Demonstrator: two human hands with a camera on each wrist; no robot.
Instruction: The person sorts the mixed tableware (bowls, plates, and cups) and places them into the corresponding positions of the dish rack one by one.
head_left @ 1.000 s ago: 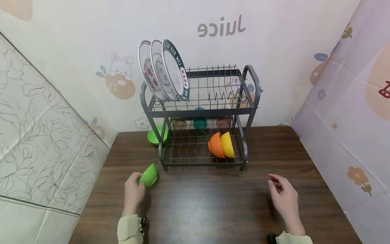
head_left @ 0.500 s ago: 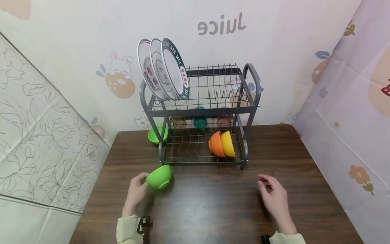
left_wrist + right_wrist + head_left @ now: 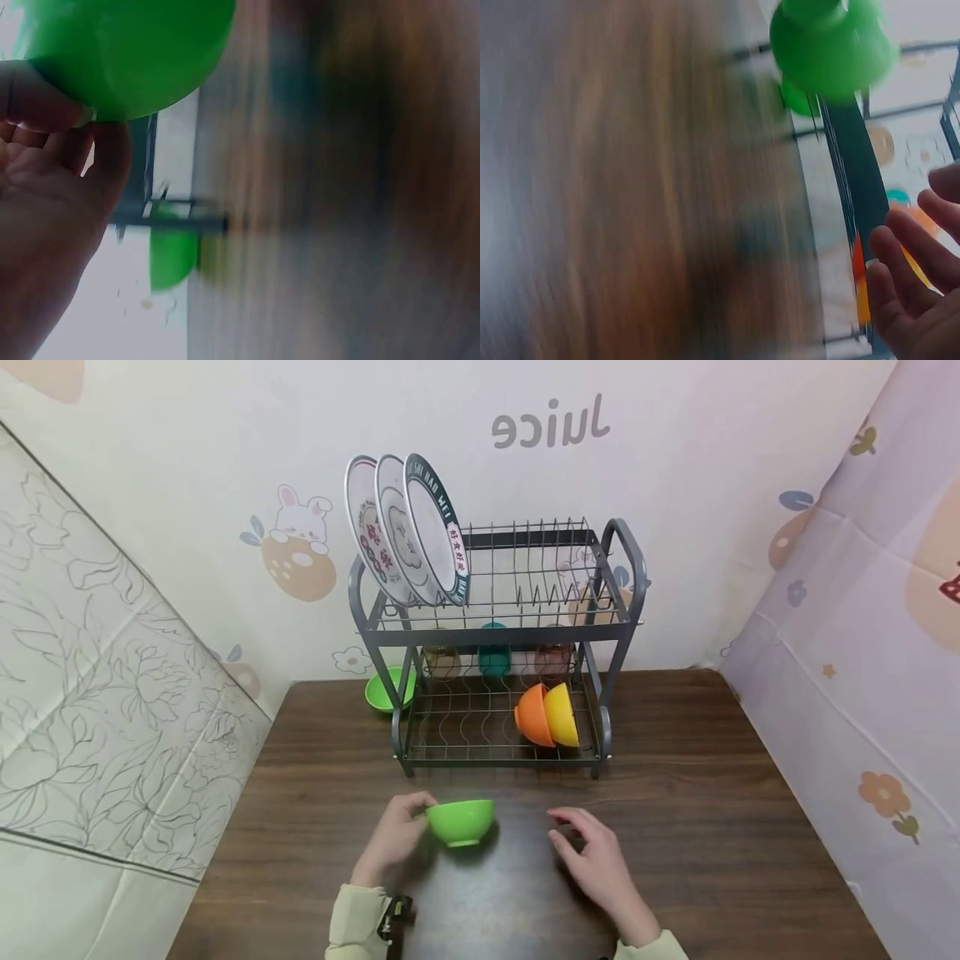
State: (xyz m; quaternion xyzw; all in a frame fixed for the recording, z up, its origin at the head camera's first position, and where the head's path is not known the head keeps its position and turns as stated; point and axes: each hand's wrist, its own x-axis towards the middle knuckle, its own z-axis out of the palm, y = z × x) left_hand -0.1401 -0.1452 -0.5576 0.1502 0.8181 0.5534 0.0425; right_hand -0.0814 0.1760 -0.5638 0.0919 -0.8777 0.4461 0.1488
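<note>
A green bowl (image 3: 461,823) is upright, close over the table (image 3: 495,910) in front of the dish rack. My left hand (image 3: 397,835) pinches its left rim between thumb and fingers; the left wrist view shows the thumb (image 3: 45,101) against the bowl's side. To the right of the bowl, my right hand (image 3: 596,864) faces it with fingers loosely bent and nothing in them. A gap separates this hand from the bowl. In the right wrist view the bowl (image 3: 829,56) appears beyond the fingertips (image 3: 881,274).
The two-tier dish rack (image 3: 498,635) stands against the wall. Three plates (image 3: 435,539) lean in its upper left. An orange bowl (image 3: 531,717) and a yellow bowl (image 3: 561,718) sit on the lower right. Another green bowl (image 3: 381,695) lies behind the rack's left leg. Glasses (image 3: 493,653) show at the back.
My left hand has carried the green bowl to the right, and the bowl has turned from tilted to upright. My right hand has moved left toward it.
</note>
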